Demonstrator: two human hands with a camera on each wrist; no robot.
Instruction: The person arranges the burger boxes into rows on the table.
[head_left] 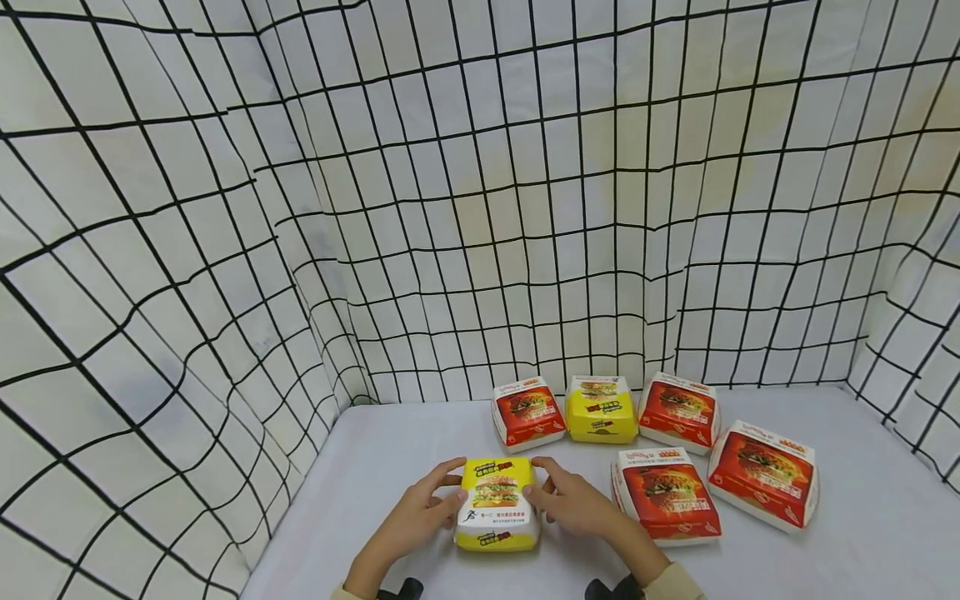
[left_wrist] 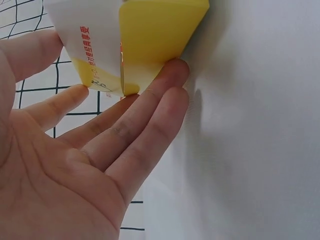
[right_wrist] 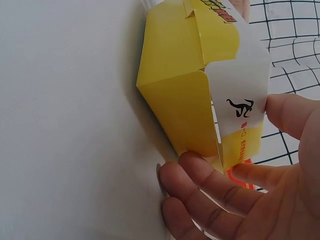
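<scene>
A yellow-and-white burger box [head_left: 497, 502], lid down and contents hidden, sits at the near middle of the white desk [head_left: 877, 500], gripped from both sides. The left hand [head_left: 420, 510] pinches its 9 o'clock side, thumb at the upper edge and fingers bent along the lower wall; the right hand [head_left: 579, 502] pinches the 3 o'clock side likewise. The printed top faces up, its side edges running nearly 12 to 6 o'clock; the outline is almost square, so the long axis is uncertain. The top bears a burger picture, with a black running figure and a line of Chinese text toward 6 o'clock; on the side, red characters including "经典享受" are legible. Five further lidded cartons surround it: a small red carton [head_left: 529, 415] near 12 to 1 o'clock, a yellow carton [head_left: 602, 410] between 1 and 2, a rear red carton [head_left: 679, 412] at 2, and a front red carton [head_left: 667, 497] and an outer red carton [head_left: 763, 477] toward 3, their fine lettering too small to read.
</scene>
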